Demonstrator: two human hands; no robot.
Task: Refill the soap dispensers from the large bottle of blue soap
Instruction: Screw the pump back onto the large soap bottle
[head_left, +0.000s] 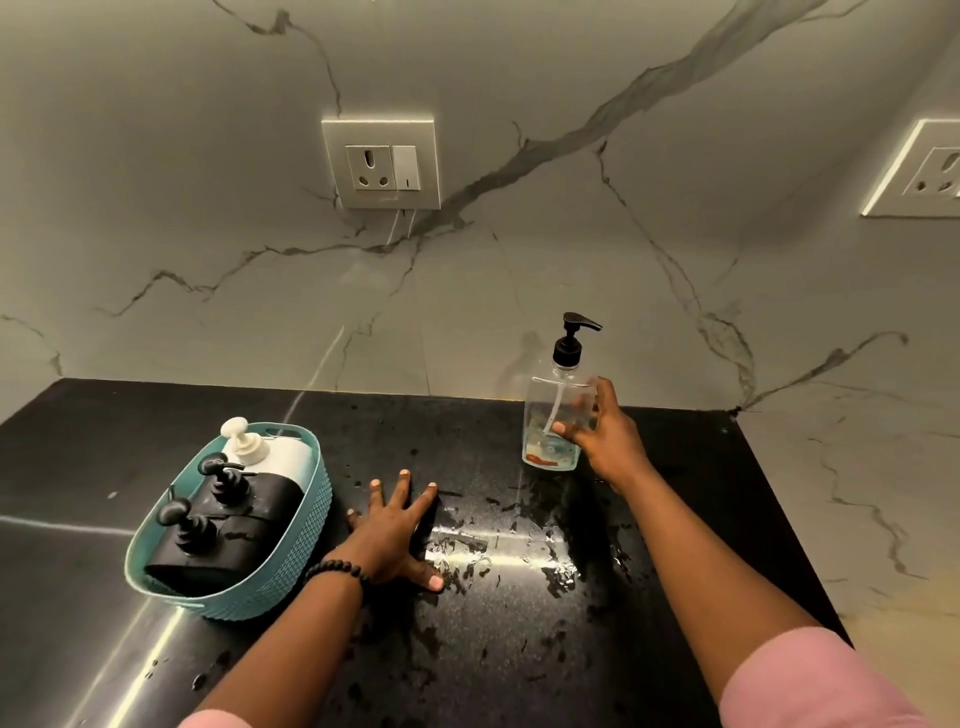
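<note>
Fingers of the right hand (602, 441) wrap the side of a clear plastic soap dispenser with a black pump head (556, 415), which stands upright on a black speckled stone countertop (519, 649) near the marble-patterned back wall (519, 260). The thumb lies across the bottle's front face and the other fingers curl behind it, so the hand is closed on the bottle from its right side. The dispenser is almost empty, with only a shallow layer of pale liquid and a reddish mark showing at the bottom, and its dip tube visible through the wall. The left hand (395, 535) lies flat on the countertop with fingers spread wide, holding nothing, a black beaded bracelet (337, 569) at the wrist; it rests between the dispenser and a teal woven-look oval plastic basket (244, 597), just beside the basket's right wall. Inside the basket lie two black pump bottles with dark rounded heads (218, 525) and one white pump bottle with a cream pump head (270, 457), tilted toward the near-left rim. Water droplets and smears (493, 551) cover the counter between the two arms. Pink sleeves show at the bottom edge. A white wall socket with a switch (382, 163) sits above the counter.
</note>
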